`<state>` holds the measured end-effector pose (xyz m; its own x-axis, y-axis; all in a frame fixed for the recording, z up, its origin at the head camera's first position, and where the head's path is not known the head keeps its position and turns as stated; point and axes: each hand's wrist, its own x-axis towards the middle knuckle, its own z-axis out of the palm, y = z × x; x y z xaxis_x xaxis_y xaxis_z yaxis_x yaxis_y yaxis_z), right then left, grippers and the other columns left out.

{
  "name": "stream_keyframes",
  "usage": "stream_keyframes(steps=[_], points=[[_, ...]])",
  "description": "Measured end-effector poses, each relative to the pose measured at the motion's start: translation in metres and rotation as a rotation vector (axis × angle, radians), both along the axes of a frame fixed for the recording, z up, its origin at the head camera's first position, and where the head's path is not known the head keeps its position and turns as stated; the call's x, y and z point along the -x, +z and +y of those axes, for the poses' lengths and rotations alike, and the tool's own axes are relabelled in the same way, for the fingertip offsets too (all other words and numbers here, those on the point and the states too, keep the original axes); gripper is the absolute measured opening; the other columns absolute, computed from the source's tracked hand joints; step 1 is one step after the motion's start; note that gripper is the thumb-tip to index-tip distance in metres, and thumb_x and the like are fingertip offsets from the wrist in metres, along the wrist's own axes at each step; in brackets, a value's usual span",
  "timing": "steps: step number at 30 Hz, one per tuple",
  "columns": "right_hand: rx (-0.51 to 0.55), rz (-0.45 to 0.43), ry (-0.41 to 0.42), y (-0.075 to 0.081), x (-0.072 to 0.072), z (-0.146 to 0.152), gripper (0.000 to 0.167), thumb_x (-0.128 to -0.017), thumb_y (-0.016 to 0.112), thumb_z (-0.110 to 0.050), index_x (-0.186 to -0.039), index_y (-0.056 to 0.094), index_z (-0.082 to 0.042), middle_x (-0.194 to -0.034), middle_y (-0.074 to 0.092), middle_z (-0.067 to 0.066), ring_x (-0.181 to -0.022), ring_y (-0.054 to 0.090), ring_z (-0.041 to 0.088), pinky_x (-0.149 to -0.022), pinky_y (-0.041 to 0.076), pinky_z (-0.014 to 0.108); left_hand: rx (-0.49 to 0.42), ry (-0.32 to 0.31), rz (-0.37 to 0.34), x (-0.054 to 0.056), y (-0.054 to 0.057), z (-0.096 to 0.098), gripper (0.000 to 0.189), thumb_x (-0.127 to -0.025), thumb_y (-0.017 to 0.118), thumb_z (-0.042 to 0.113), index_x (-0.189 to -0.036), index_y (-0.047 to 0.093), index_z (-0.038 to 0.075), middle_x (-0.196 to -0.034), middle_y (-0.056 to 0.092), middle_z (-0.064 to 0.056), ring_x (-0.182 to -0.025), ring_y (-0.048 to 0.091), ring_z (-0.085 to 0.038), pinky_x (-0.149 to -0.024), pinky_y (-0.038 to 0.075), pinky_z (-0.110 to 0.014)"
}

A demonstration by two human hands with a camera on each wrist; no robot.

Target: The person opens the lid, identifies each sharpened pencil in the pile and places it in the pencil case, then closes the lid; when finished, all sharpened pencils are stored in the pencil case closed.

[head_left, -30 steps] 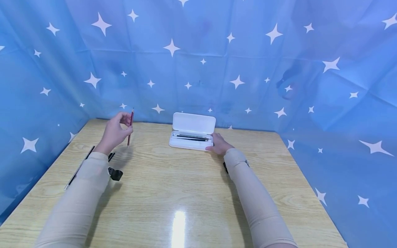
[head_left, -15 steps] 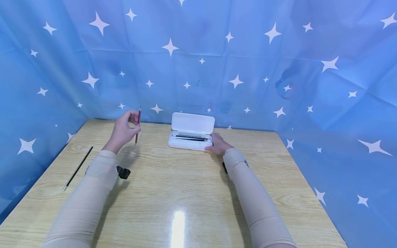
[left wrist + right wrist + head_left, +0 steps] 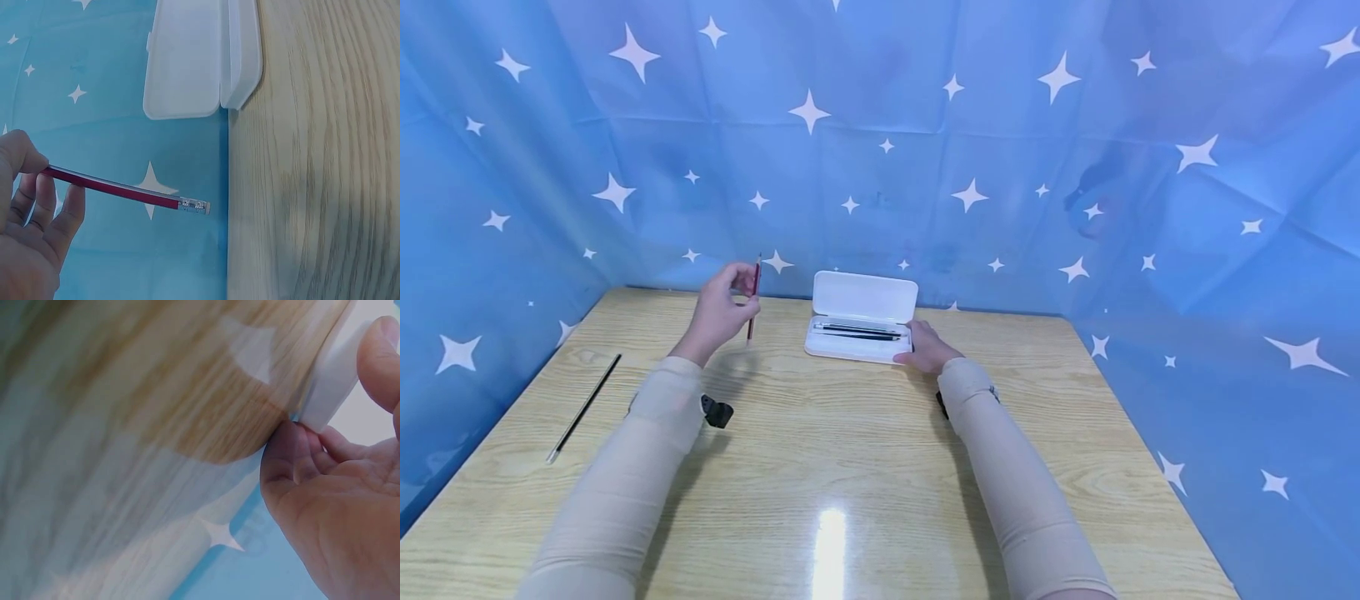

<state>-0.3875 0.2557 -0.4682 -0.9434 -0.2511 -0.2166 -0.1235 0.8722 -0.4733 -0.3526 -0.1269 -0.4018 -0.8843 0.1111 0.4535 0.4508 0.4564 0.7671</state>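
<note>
My left hand [image 3: 717,315] pinches a red pencil [image 3: 128,191] between thumb and fingers, above the table. The pencil stands nearly upright in the head view, its point up and its eraser end down. To its right lies a white pencil case [image 3: 865,296] with its lid raised. Several dark pencils [image 3: 857,332] lie lengthwise in its tray. My right hand [image 3: 928,348] grips the case's right end, with the thumb [image 3: 380,365] at the front side and the fingers curled at the end. Part of that end is hidden by the hand.
One black pencil [image 3: 583,408] with a white end lies on the wooden table [image 3: 790,467] at the left. A blue cloth [image 3: 880,167] with white stars hangs behind the table and along both sides.
My left hand has carried the red pencil rightward, closer to the case. The black pencil at the left, partly behind the arm before, is now uncovered. My right hand has stayed on the case.
</note>
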Motion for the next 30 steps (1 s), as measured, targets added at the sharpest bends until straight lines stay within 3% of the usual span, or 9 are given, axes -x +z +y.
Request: stream_keyframes(steps=[13,20,30], points=[[0.0,0.002,0.022,0.002,-0.004,-0.001,0.075,-0.101,0.064,-0.032,-0.154,0.025,0.004,-0.152,0.033,0.023,-0.143,0.034,0.036,-0.117,0.031,0.047,-0.028,-0.015,0.006,0.009,-0.003,0.019,0.029,-0.091,0.063,-0.005,-0.119,0.058,0.001,-0.103,0.058,-0.011,-0.097,0.058,-0.022,-0.072,0.05,-0.023],[0.003,0.001,-0.002,0.003,-0.005,-0.003,0.075,-0.101,0.065,-0.032,-0.154,0.026,0.003,-0.152,0.034,0.022,-0.142,0.034,0.034,-0.118,0.03,0.046,-0.037,-0.009,0.045,0.017,-0.005,0.033,0.027,-0.089,0.063,-0.008,-0.115,0.058,-0.002,-0.101,0.059,-0.012,-0.097,0.058,-0.024,-0.07,0.048,-0.02],[-0.011,-0.005,0.0,0.004,-0.004,-0.003,0.076,-0.101,0.064,-0.034,-0.157,0.023,-0.001,-0.155,0.032,0.02,-0.144,0.033,0.033,-0.119,0.028,0.047,-0.067,-0.037,0.077,0.029,-0.009,0.055,0.027,-0.09,0.064,-0.008,-0.115,0.058,0.0,-0.102,0.06,-0.012,-0.099,0.058,-0.025,-0.077,0.051,-0.026]])
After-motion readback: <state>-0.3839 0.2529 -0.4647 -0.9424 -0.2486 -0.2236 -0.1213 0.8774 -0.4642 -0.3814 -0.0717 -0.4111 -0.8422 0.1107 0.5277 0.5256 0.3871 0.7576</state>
